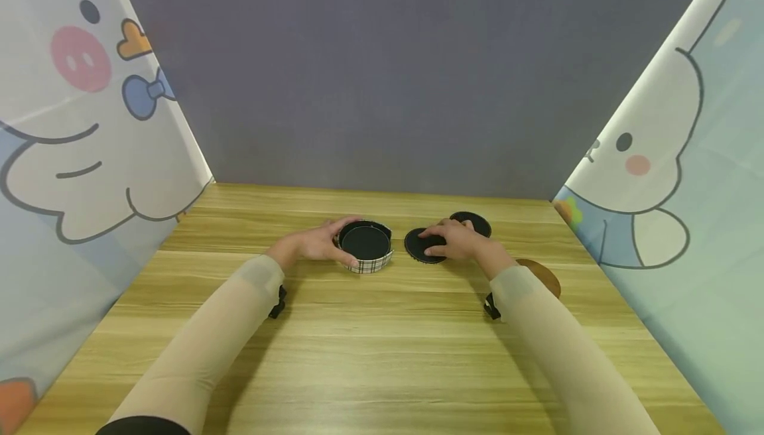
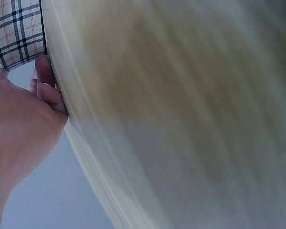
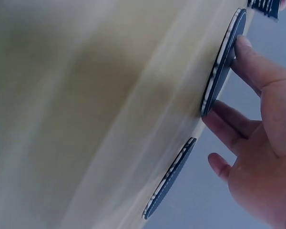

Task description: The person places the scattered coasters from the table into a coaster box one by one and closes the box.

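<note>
In the head view, a round coaster holder (image 1: 374,265) with a white-and-black plaid side sits at mid-table, a black disc lying inside its rim. My left hand (image 1: 316,243) holds it from the left, thumb along the near side and fingers round the far side. The plaid side (image 2: 19,33) also shows at the top left of the left wrist view. Right of the holder, my right hand (image 1: 458,239) grips a round black coaster (image 1: 414,244) with stitched edging. Thumb and fingers reach across this coaster (image 3: 224,62) in the right wrist view, close over the table.
A second black coaster (image 1: 481,223) lies behind my right hand. A round brown disc (image 1: 546,278) is partly covered by my right sleeve. The wood-grain table (image 1: 358,355) ends at a grey panel (image 1: 382,77), with cartoon-printed cloth on both sides.
</note>
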Demonstrator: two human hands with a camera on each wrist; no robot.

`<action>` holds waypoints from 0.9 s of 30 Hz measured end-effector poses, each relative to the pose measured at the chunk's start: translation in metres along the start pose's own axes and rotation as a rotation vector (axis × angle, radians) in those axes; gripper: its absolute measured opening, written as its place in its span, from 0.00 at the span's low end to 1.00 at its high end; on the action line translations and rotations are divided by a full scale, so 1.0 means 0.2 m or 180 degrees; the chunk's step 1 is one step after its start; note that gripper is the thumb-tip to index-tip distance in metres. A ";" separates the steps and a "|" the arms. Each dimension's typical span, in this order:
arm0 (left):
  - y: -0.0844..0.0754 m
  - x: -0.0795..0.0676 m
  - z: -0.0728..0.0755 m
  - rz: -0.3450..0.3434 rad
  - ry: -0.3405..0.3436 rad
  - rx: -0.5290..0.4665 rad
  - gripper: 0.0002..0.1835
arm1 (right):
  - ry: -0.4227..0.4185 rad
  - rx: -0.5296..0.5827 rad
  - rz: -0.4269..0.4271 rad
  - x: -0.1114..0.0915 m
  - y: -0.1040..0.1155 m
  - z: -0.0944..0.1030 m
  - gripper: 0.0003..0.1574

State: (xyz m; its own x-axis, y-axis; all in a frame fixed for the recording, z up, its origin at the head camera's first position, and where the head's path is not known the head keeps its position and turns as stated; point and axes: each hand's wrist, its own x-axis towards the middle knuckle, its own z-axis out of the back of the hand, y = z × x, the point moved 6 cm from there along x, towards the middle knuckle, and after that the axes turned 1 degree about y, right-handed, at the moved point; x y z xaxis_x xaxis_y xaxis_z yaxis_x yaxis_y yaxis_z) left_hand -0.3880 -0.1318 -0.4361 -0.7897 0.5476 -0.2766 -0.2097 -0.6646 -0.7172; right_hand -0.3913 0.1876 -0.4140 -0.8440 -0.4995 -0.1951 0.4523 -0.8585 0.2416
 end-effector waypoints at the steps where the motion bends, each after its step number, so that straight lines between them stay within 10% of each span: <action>1: 0.00 0.00 0.00 0.0003 0.0005 -0.0003 0.65 | 0.0000 -0.0009 0.0023 -0.01 0.00 0.00 0.33; 27: 0.00 0.01 0.00 0.0062 -0.0018 0.0008 0.67 | 0.0089 0.0098 0.0538 -0.24 0.04 -0.10 0.36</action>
State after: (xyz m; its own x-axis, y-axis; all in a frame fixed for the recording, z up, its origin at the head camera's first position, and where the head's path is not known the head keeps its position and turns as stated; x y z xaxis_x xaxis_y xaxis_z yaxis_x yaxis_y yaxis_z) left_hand -0.3899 -0.1300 -0.4365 -0.7968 0.5318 -0.2868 -0.1958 -0.6763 -0.7102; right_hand -0.3404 0.2024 -0.4216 -0.7481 -0.6400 -0.1754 0.5778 -0.7582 0.3022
